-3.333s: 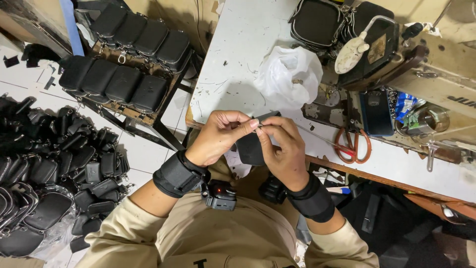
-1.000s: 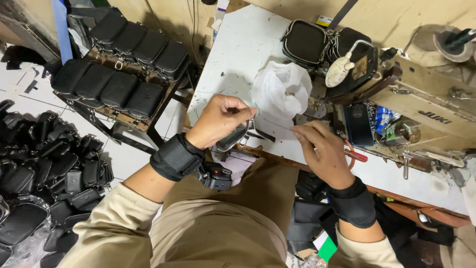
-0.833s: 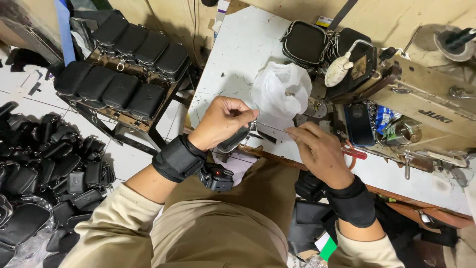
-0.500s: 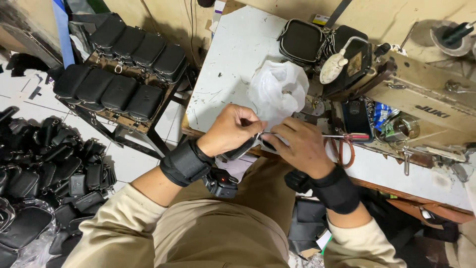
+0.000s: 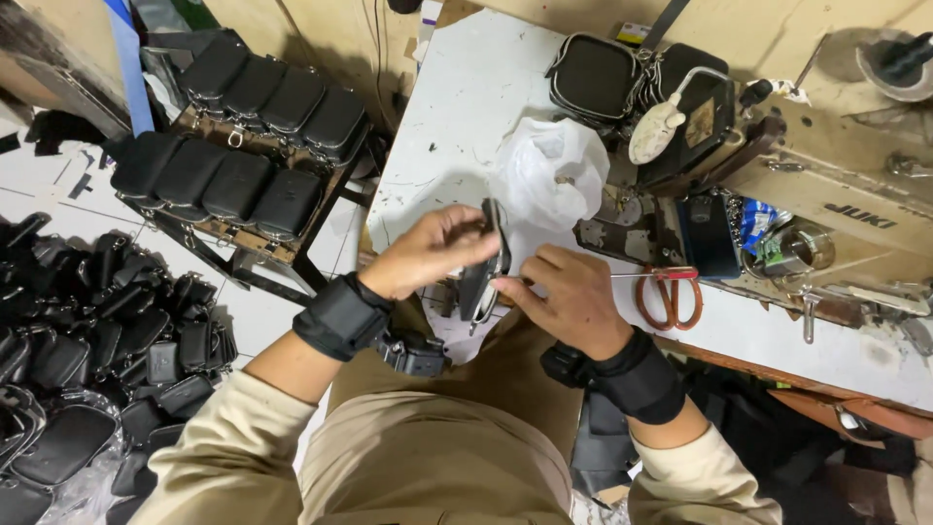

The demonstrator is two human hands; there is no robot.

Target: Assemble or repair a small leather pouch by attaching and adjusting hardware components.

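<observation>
White, scuffed worktable (image 5: 457, 117) fills the upper middle of the frame. At its near edge, mid-frame, the left hand (image 5: 428, 251) grips a small black leather pouch (image 5: 481, 277) held edge-on, while the right hand (image 5: 571, 297) pinches its lower edge. Orange-handled scissors (image 5: 669, 292) lie just right.

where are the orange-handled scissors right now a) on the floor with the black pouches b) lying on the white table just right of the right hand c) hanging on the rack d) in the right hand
b: the orange-handled scissors lie flat on the white table, apart from the right hand, which, with the left hand, works on a small black leather pouch.
</observation>
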